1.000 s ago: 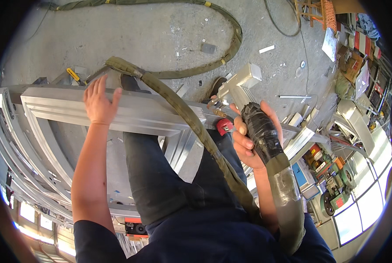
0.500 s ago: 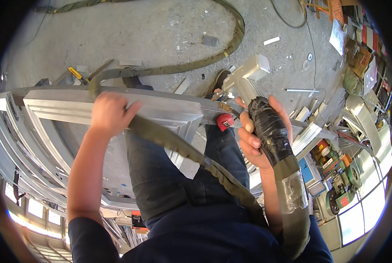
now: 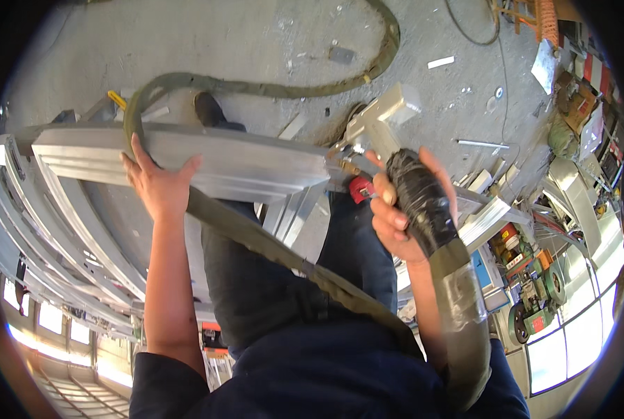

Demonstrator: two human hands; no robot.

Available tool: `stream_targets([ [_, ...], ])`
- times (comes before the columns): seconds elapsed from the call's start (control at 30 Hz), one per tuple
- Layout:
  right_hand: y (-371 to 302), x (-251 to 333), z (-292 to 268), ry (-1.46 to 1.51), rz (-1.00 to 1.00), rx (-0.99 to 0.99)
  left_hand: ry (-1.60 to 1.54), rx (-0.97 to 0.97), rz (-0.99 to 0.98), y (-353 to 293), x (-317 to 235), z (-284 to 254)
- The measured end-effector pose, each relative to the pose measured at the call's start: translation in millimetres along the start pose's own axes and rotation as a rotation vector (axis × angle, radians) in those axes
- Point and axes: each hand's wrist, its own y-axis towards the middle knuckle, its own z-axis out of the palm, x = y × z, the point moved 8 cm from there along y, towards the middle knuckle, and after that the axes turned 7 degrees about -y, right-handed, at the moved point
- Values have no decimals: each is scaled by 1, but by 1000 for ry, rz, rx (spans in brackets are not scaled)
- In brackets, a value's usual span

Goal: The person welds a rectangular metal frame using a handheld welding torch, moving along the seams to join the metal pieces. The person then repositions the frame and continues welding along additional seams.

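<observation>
My right hand (image 3: 395,209) is wrapped round the black-taped grip of a handheld welding gun (image 3: 378,119). Its boxy pale-grey head points away from me, with a brass-coloured nozzle part at its left. From the grip a thick olive-green sleeved hose (image 3: 256,241) loops back past my body, then runs up across my lap to the left. There my left hand (image 3: 158,178) lies over the hose, thumb and fingers spread. Under that hand is a silvery metal frame (image 3: 235,164) with stepped mouldings. A red tape measure (image 3: 360,188) sits near the frame's right end, beside my right fingers.
More metal frames (image 3: 74,216) lie side by side on the left. The hose curves over the concrete floor (image 3: 256,42), among offcuts and a white strip (image 3: 440,62). A yellow-handled tool (image 3: 117,99) rests beyond the frame. Green machinery (image 3: 535,297) and clutter stand at the right.
My left hand has opened from round the hose, its fingers now spread, and has shifted slightly left. The hose beyond it has swung outward into a wider bend. My right hand keeps its grip.
</observation>
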Motion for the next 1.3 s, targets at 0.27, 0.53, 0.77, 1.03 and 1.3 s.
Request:
stream_targets([
  [0.27,11,3,7,-5,-38,75,-168,-177,288,0,17,24],
  [0.53,16,-4,1,-8,-34,21,-251,-255,338,-3,26,26],
  [0.77,19,-6,-4,-2,4,131,-248,-274,358,-3,25,25],
  [1.03,20,-5,-2,-17,-16,1,-248,-278,368,-3,24,24],
  [1.3,21,-3,-4,33,50,216,-251,-277,388,-2,25,24],
])
